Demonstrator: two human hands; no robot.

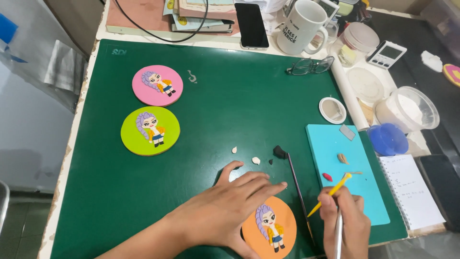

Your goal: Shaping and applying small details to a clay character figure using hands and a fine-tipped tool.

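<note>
Left hand [230, 206] lies flat, fingers spread, pinning the orange disc [270, 229] at the near edge of the green mat [230, 120]. Right hand [346, 225] grips a yellow modelling tool [330, 193]. Keep the disc pressed still; work the tool tip lightly.

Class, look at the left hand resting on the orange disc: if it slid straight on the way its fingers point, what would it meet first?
The left hand points right and slightly away, so it would probably first meet the thin dark tool lying on the green mat, before the blue board.
</note>
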